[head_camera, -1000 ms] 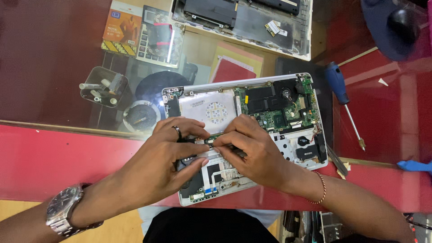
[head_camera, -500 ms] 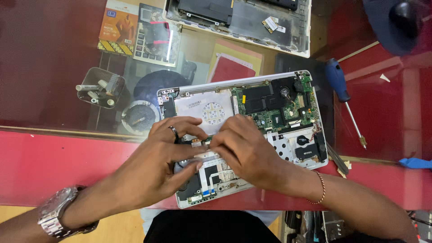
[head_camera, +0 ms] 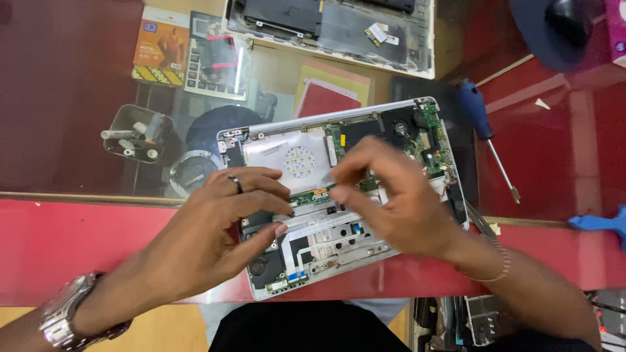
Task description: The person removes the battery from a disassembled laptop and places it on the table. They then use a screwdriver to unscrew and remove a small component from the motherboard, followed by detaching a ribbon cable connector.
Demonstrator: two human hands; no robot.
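Since the earlier frame both hands are spreading apart a bit: they were bunched together over the board w/ something small pinched between them, now I'm seeing the gap opening over the middle of the opened laptop [head_camera: 339, 195]. The left hand [head_camera: 222, 228] is sitting at 9 o'clock of the chassis, fingers [head_camera: 277, 207] spread and lightly curled, tips touching the green board strip [head_camera: 313, 195] and the pale ribbon area below it, not clamped on anything I can make out. The right hand [head_camera: 398, 202] is coming in from 3 o'clock, fingers drawn loosely together w/ tips resting on the board; it's blurred, so I can't tell if it's pinching a part.

The laptop is lying bottom-open on the red table [head_camera: 78, 234], tilted approx toward 1 o'clock. A blue-handled screwdriver [head_camera: 486, 133] is lying at 2 o'clock, well apart from both hands.

My judgement for doing this well: I'm keeping the left tips bracing the board flat while the right works w/ light, even pressure, staying off the flat cables and connectors.
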